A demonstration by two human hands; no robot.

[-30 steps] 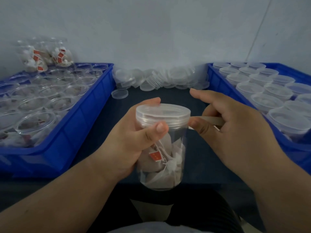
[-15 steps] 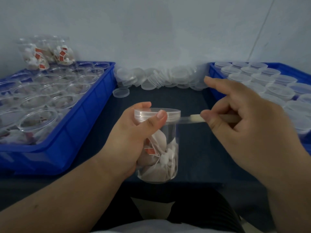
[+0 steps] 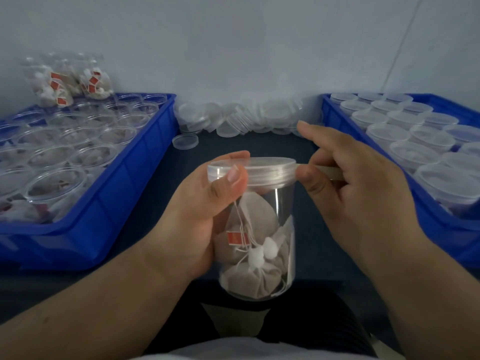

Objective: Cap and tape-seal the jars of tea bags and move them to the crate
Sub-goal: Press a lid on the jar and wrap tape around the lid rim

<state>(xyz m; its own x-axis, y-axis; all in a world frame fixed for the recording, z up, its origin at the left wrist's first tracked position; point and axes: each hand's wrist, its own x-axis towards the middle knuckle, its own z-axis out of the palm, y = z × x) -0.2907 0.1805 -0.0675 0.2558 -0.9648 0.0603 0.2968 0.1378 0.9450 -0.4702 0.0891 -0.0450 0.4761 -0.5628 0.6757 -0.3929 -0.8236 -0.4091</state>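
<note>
Since half second ago: right hand (image 3: pixel 350 193) in against lid (image 3: pixel 267 170), tape (image 3: pixel 324 171) span closed. left hand (image 3: pixel 207 211) grips jar (image 3: pixel 262 229), thumb on lid rim. right hand pinches tape, seemingly touching lid's right edge. jar between hands, upright, long axis vertical, tea bags (image 3: pixel 257 245) inside. Beyond left hand: blue crate (image 3: pixel 124 193), open jars. Beyond right hand: second crate (image 3: pixel 428 219), capped jars.

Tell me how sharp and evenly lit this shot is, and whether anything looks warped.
Head view: dim, flat, bluish light, no hard shadows; jar, left hand and right hand fairly sharp; tape strip slightly smeared; open jars in the left crate and loose lids behind go soft; wall seam leans, likely wide-angle distortion.
</note>
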